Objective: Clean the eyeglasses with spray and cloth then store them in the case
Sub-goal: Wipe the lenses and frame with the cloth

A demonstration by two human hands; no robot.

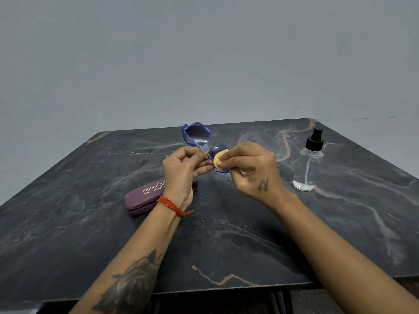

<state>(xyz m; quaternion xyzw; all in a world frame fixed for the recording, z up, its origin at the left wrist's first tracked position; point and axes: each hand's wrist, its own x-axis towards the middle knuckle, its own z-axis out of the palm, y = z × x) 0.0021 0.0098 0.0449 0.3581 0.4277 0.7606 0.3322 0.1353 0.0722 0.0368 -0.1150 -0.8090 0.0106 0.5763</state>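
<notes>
Blue-framed eyeglasses with dark lenses are held above the table, tilted with one lens up and away. My left hand pinches the frame near the bridge with thumb and fingers. My right hand pinches a small yellow cloth folded over the nearer lens, which is mostly hidden by it. A closed purple case with gold lettering lies on the table under my left wrist. A clear spray bottle with a black nozzle stands upright to the right.
The dark marble-patterned table stands against a grey wall. Its front edge runs near the bottom of the view, with a dark gap below.
</notes>
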